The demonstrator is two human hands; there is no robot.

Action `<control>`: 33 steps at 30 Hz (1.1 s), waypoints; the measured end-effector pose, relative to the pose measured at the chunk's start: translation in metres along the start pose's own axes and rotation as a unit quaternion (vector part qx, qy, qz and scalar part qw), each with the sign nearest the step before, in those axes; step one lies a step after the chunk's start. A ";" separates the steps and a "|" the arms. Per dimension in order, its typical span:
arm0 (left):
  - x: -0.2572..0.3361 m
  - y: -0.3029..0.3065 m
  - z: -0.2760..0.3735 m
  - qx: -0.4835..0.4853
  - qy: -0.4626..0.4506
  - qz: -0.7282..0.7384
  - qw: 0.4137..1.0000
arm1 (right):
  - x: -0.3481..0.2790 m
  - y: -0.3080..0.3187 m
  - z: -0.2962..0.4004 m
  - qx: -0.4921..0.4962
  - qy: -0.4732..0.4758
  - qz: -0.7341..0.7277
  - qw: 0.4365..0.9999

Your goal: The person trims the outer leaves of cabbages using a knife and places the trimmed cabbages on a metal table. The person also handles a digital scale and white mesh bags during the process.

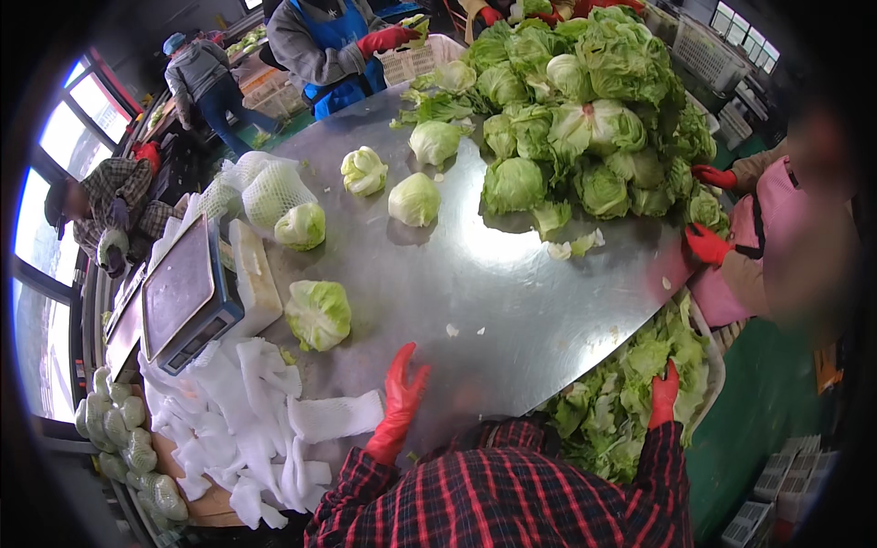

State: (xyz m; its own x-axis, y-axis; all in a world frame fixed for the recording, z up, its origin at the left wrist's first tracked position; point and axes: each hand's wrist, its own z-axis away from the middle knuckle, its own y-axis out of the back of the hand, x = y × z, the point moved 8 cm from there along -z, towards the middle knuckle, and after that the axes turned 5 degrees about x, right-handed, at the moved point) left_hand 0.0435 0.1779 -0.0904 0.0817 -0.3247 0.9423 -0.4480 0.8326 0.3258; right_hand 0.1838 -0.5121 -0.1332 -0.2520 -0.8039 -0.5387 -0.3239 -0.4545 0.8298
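My left hand (402,401), in a red rubber glove, is held with fingers apart over the front edge of the metal table (445,274), holding nothing. Beside it lies a white foam net sleeve (336,416), and further up a trimmed lettuce head (318,315). My right hand (663,392), also red-gloved, reaches down onto loose lettuce leaves (603,418) in a bin at the table's right edge; whether its fingers grip a leaf cannot be told. Several more trimmed heads, such as one lettuce head (414,199), stand at the table's middle and left.
A large pile of lettuces (589,123) covers the back right. At left are a weighing scale (181,288), white foam nets (233,404) and netted lettuces (123,438). A co-worker's red-gloved hands (709,244) are at the right edge; another co-worker (336,48) stands across the table.
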 end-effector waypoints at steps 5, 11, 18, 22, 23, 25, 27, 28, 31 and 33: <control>0.018 -0.095 -0.008 -0.056 -0.073 -0.359 0.929 | -0.186 0.023 0.002 0.092 0.178 -0.028 0.979; 0.152 -0.253 0.063 -0.636 -0.045 0.180 0.749 | -0.349 -0.055 -0.021 -0.107 0.256 -0.071 0.958; 0.134 -0.196 -0.027 -0.420 0.109 0.228 0.872 | -0.468 -0.178 -0.075 -0.157 0.388 0.003 0.908; 0.114 -0.157 -0.158 -0.254 0.002 0.031 0.967 | -0.400 -0.257 -0.110 -0.309 0.203 -0.284 0.885; 0.118 -0.145 -0.198 -0.164 -0.090 -0.003 0.982 | -0.391 -0.262 -0.104 -0.294 0.218 -0.276 0.889; 0.144 -0.129 -0.265 -0.031 -0.203 -0.068 0.976 | -0.388 -0.250 -0.073 -0.217 0.348 -0.071 0.909; 0.148 -0.135 -0.322 0.008 -0.189 -0.144 0.971 | -0.402 -0.215 -0.036 -0.248 0.342 -0.013 0.906; 0.144 -0.147 -0.345 0.031 -0.157 -0.188 0.969 | -0.390 -0.198 -0.031 -0.236 0.343 0.026 0.909; 0.135 -0.202 -0.366 -0.100 -0.036 -0.196 0.975 | -0.324 -0.148 -0.017 -0.236 0.283 0.042 0.929; 0.136 -0.208 -0.363 -0.088 -0.068 -0.219 0.969 | -0.293 -0.111 -0.006 -0.246 0.200 -0.013 0.948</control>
State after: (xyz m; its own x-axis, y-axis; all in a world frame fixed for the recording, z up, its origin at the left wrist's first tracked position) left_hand 0.4707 0.1235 -0.0016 0.1058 -0.7104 0.6958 -0.2363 0.6617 0.7115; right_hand 0.2992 -0.2283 -0.0665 0.1484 -0.8262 -0.5434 0.1648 -0.5212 0.8374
